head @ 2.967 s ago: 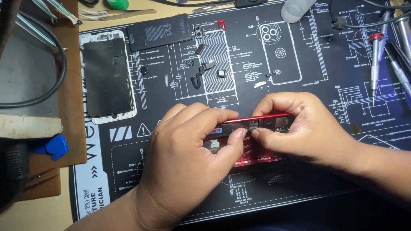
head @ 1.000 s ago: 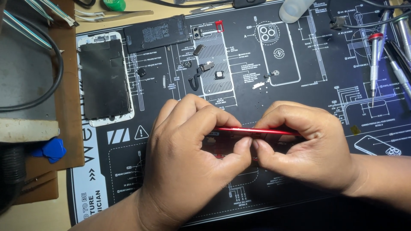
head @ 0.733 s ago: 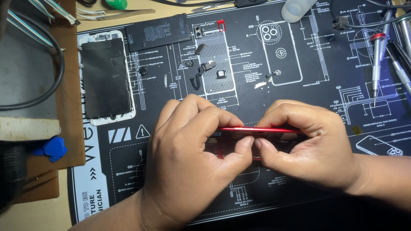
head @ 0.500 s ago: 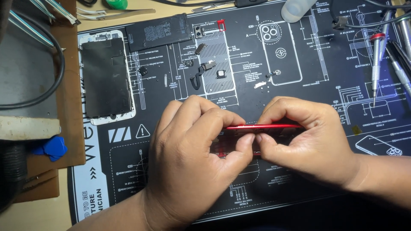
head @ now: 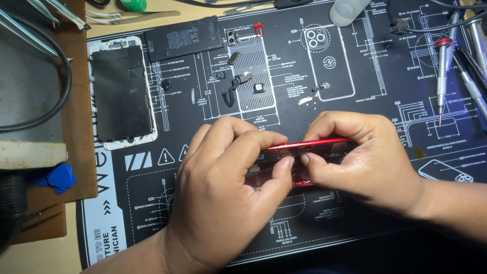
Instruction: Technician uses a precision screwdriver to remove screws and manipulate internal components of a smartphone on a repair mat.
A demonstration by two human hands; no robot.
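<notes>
Red phone frame (head: 309,145) tilted on edge over the mat (head: 355,76), long axis left-right; left hand (head: 228,187) and right hand (head: 365,157) both pinch it, fingers closed; screen (head: 122,91) upper left.

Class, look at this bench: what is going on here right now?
A person is working on a red phone frame with both bare hands over a dark repair mat. The left hand and right hand pinch it from either side, tilted on edge. A removed screen, a black battery and small loose parts lie farther up the mat; screwdrivers rest at the right.
</notes>
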